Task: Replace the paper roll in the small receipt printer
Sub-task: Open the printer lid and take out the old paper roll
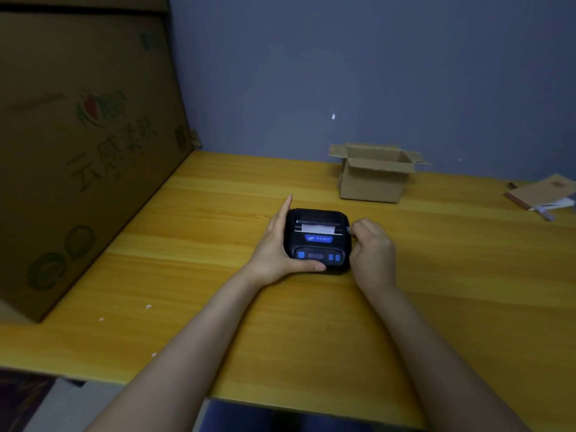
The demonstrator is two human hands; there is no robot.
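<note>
A small black receipt printer [317, 240] with blue buttons lies on the yellow wooden table [218, 291], its lid down. A short strip of white paper [317, 227] shows at its slot. My left hand [276, 247] grips the printer's left side, thumb along the front edge, fingers stretched along the side. My right hand [372, 249] is curled against the printer's right side, fingertips at a small blue tab near the lid. No spare paper roll is visible.
An open small cardboard box [374, 176] stands behind the printer near the wall. A large printed cardboard box [81, 145] fills the left side. A brown notebook with a pen [544, 194] lies at the far right. The table's near edge runs below my forearms.
</note>
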